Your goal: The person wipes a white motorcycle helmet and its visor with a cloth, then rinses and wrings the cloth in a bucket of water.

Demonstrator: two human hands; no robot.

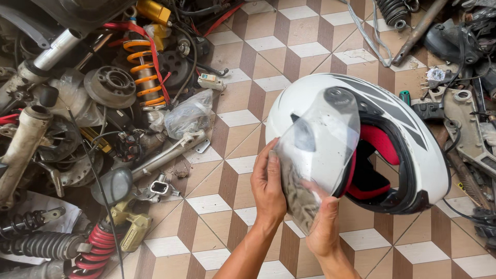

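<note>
At nine o'clock a heap of parts lies on the tiled floor [243, 170]: an orange spring [142, 72], a brake disc [111, 85], a red spring [98, 248]. Below centre, the left hand [267, 188] presses flat, fingers together, against the outside of the clear visor [318, 155], while the right hand [324, 227] at six o'clock pinches its lower edge. The visor is swung down from the white helmet [361, 139], which fills three o'clock with its red lining facing right
</note>
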